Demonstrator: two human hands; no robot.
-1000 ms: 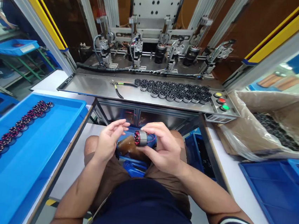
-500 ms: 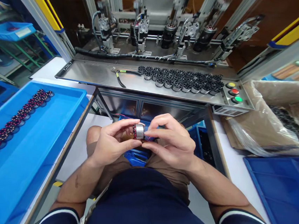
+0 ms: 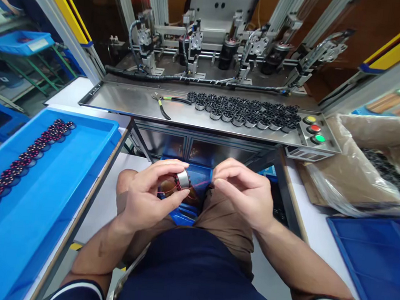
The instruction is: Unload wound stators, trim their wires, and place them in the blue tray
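Note:
Between its thumb and fingers, my left hand (image 3: 153, 192) holds a small silver ring-shaped part (image 3: 183, 179) with reddish wires, above my lap. My right hand (image 3: 245, 192) is apart from the part, to its right, with thumb and index finger pinched together. A thin reddish strand seems to run toward those fingertips, but what they hold is too small to make out. Below the hands is a blue container (image 3: 201, 174). Several black and silver ring parts (image 3: 239, 119) stand in rows on the metal tray (image 3: 127, 99), with cutters (image 3: 164, 108) to their left.
At the left, a blue tray (image 3: 78, 166) carries a line of dark parts with red dots (image 3: 19, 168). A machine with fixtures (image 3: 228, 53) stands behind the metal tray. Yellow, red and green buttons (image 3: 314, 128), a plastic-lined carton (image 3: 354, 160) and a blue tray (image 3: 369, 260) are at the right.
My right hand has moved right, away from the silver part. My left hand still holds that part, now tilted differently. The view has shifted slightly.

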